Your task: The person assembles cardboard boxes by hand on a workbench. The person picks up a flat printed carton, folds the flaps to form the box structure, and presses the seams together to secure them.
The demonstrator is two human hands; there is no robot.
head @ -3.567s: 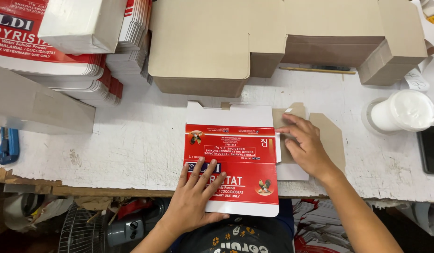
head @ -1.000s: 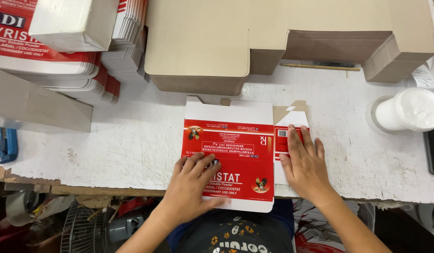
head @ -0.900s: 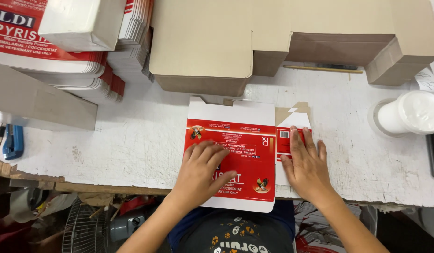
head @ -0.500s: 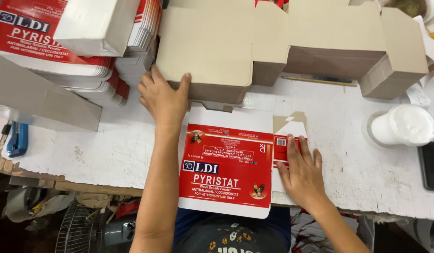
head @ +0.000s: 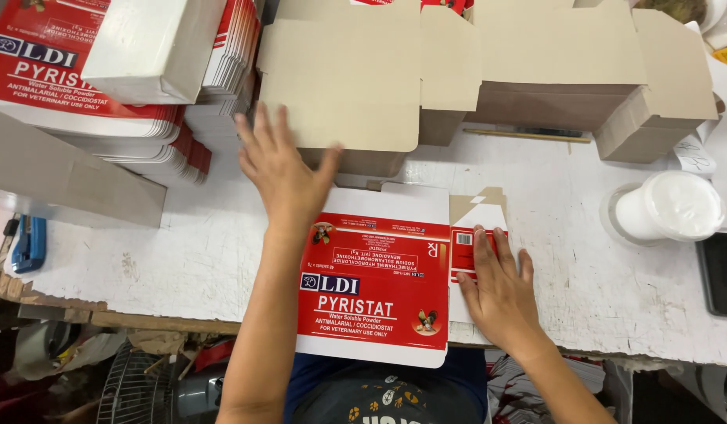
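Observation:
A flat red and white printed carton blank (head: 375, 286) lies at the near edge of the white worktable (head: 599, 267), its lower part overhanging the edge. My right hand (head: 497, 286) rests flat on the blank's right side flap, fingers spread. My left hand (head: 285, 169) is stretched forward with open fingers, over the front edge of a stack of plain brown unfolded blanks (head: 355, 86) at the back of the table. It holds nothing.
Piles of red and white folded cartons (head: 104, 78) stand at the back left, with a grey board (head: 73, 169) leaning in front. More brown blanks (head: 614, 71) lie at the back right. A white lidded cup (head: 669, 208) stands right. A blue tool (head: 27, 243) lies at the left edge.
My left hand left the red blank and reached forward to the brown stack. My right hand stayed pressed on the right flap.

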